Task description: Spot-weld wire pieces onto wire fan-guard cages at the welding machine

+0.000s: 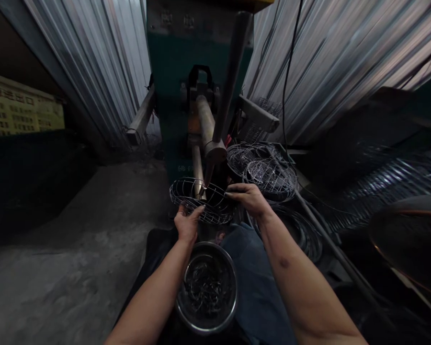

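Observation:
A round wire basket sits tilted at the electrodes of a green spot welding machine. My left hand grips its near rim, thumb on top and fingers below. At the right side of the basket, my right hand is pinched closed, its fingertips by the rim; whatever lies between them is too small to make out. The upper electrode comes down inside the basket, close to the lower arm. On my lap rests a metal bowl with many small bent wire pieces.
More wire baskets are stacked right of the machine, with wire rings below them. A long bar slants past them. Shiny wire goods lie farther right. A yellow crate stands at left; corrugated sheeting forms the wall.

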